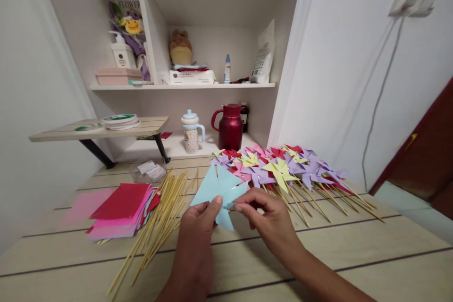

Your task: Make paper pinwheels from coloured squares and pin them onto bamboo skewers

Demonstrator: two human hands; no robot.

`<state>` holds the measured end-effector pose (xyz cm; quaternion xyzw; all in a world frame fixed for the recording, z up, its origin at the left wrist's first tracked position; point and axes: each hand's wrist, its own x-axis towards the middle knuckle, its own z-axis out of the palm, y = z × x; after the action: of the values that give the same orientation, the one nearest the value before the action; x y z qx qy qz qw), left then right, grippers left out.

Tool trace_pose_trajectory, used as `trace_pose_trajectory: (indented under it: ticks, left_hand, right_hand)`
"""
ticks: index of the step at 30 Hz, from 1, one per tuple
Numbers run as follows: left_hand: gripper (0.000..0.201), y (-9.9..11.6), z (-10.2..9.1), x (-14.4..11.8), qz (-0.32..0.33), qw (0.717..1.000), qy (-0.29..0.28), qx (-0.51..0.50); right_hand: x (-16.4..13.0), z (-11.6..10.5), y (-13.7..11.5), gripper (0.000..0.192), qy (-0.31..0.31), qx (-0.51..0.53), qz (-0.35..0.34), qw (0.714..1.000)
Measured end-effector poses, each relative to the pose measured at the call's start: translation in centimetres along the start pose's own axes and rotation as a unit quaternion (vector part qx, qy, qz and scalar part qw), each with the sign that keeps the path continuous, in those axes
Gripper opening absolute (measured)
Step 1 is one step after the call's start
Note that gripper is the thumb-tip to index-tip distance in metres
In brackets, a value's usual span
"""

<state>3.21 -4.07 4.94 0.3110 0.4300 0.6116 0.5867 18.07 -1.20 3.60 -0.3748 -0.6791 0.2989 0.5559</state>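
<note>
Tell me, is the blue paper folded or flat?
Folded: the blue paper has pinwheel-like pointed flaps, pinched between left hand and right hand.

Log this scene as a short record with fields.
left hand: pinches the blue pinwheel at its lower edge
right hand: fingertips meet the same paper from the right
sticks: loose pile left of the hands
paper stack: red and pink sheets, far left on the table
finished pinwheels: heap on sticks, to the right
jug: red, behind, beside a cup
</note>
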Motion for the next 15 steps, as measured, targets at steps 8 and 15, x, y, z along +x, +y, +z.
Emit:
trace_pose_trajectory:
  ticks: [8, 15]
  left_hand:
    - [0.027, -0.12, -0.01, -0.27, 0.001, 1.0, -0.017, 0.016]
    - [0.029, -0.32, 0.14, 0.05, 0.0, 1.0, -0.006, 0.023]
  right_hand:
    - [-0.08, 0.07, -0.4, 0.015, 0.002, -0.02, 0.022, 1.0]
    - [0.0, -0.08, -0.42, 0.017, 0.007, -0.04, 0.044, 0.998]
